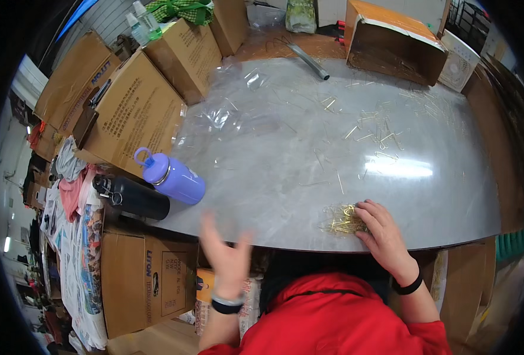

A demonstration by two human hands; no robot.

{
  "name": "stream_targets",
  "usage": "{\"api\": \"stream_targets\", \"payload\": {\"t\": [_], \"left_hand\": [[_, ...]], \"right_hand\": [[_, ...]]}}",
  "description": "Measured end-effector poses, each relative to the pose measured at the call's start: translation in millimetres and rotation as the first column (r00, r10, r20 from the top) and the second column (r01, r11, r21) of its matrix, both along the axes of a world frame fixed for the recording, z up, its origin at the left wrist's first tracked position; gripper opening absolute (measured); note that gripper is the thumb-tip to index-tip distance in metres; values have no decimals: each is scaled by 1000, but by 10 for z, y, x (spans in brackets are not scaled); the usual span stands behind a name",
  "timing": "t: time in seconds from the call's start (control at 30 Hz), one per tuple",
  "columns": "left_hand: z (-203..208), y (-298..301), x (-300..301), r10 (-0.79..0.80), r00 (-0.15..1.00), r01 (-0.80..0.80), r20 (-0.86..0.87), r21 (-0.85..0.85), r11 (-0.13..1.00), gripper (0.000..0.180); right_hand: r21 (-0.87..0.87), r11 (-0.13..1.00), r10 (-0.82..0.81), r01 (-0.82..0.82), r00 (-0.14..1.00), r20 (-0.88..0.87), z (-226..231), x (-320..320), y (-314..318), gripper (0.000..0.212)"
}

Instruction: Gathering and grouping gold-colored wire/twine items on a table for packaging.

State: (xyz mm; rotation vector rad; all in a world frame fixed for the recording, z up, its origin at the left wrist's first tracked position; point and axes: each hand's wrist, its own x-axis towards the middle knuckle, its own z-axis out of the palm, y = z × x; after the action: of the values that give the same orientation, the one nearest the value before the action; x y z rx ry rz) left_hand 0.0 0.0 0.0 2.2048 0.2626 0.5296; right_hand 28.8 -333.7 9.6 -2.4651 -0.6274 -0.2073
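Note:
My right hand [381, 231] is closed on one end of a bundle of thin gold-coloured wire pieces [342, 220] near the front edge of the grey table [262, 201]. The free ends of the wires stick out to the left of my fingers. Off to the left, my left hand [227, 255] is in the air just in front of the table edge, blurred by motion. Its thumb and fingers are spread apart, and nothing shows in it. More loose gold wire pieces [380, 133] lie scattered across the middle and far right of the table.
A purple bottle [179, 180] stands at the left edge beside a black bottle [137, 198]. Cardboard boxes [134, 106] line the left side, with clear plastic bags [220, 115] next to them. At the back are a metal tube [309, 62] and an open orange-topped box [392, 53].

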Motion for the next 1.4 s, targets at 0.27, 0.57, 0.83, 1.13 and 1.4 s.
{"api": "stream_targets", "payload": {"t": [0.27,0.57,0.83,1.13,1.4], "left_hand": [[-83,-1273,279,-632,766,627,-118,354,694,98],[-126,-1518,467,-766,631,737,-121,400,544,76],[-122,-1492,482,-789,608,758,-82,355,547,56],[-131,-1493,472,-784,618,739,-63,388,551,60],[-142,-1542,448,-768,637,727,-64,381,571,71]], "right_hand": [[39,999,-26,24,998,55,-37,-37,-151,51],[-32,999,-31,30,999,-15,-143,-188,-259,58],[101,982,-165,161,986,31,48,-127,-414,42],[183,936,-309,301,951,19,-30,-73,-472,18],[-17,961,-275,276,960,41,-39,-60,-159,39]]}}
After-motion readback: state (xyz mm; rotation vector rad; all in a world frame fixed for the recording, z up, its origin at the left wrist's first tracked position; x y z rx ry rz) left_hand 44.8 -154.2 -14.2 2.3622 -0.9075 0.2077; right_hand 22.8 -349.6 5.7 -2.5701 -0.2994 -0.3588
